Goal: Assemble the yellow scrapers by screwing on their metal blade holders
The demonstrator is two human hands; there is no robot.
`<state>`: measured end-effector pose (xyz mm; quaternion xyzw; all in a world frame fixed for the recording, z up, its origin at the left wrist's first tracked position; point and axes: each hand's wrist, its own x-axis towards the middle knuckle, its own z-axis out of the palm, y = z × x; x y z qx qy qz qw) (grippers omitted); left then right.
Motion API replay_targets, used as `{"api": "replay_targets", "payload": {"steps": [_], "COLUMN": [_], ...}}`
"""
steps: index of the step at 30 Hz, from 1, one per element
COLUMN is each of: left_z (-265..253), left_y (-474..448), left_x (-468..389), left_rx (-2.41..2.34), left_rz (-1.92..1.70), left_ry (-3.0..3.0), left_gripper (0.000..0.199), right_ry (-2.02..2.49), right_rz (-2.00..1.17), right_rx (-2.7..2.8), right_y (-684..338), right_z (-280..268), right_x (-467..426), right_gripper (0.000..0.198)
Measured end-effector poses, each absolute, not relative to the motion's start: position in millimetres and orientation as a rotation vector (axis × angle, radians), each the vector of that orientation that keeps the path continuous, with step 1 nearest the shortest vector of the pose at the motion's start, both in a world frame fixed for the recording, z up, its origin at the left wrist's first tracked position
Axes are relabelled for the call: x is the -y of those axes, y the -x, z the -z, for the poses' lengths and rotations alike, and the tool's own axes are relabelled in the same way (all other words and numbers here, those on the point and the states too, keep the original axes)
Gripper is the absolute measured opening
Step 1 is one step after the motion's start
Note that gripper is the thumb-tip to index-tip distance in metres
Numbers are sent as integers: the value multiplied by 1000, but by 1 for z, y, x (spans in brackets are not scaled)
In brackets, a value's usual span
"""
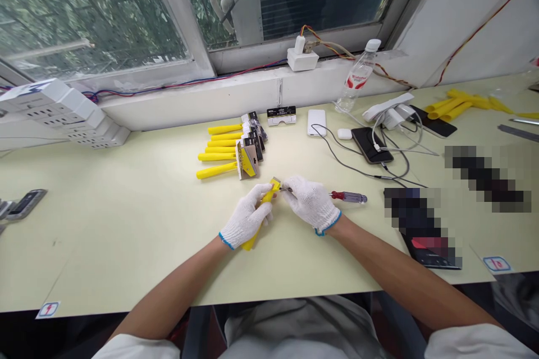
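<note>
My left hand, in a white knit glove, is closed around a yellow scraper handle. The handle slants, its narrow head pointing up and away from me, its lower end near the tabletop. My right hand, gloved the same way, has its fingers pinched beside that head. A thin dark metal tip shows at its fingertips, against the head. It lines up with a screwdriver whose clear purplish and red handle sticks out past the right side of the hand; the glove hides the shaft between.
Behind my hands lie several yellow-handled scrapers with packaged heads and a black-and-white package. To the right are a white power bank, cabled phones, a water bottle and yellow handles. White boxes stand left.
</note>
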<state>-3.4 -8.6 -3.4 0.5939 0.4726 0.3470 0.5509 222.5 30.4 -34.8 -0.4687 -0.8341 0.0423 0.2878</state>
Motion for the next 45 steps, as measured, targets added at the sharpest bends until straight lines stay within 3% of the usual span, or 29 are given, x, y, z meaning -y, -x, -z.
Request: {"api": "replay_targets", "payload": {"steps": [10, 20, 25, 45], "left_z": [2, 5, 5, 1], "left_y": [4, 5, 5, 5], "left_x": [9, 9, 9, 9], "left_rx": [-1122, -1146, -1153, -1145], "left_rz": [-817, -794, -786, -793], "left_ry": [-1414, -1439, -1455, -1459], "left_gripper": [51, 51, 54, 52], "right_ry": [1208, 1189, 1212, 1270], "right_rz": [-140, -175, -178, -155], "right_rx": [2207, 2140, 2161, 2215], "right_y": [-223, -218, -220, -221], "right_z": [33, 28, 29, 33], "right_x": [-29, -32, -29, -29], "right_gripper": [32, 69, 38, 29]}}
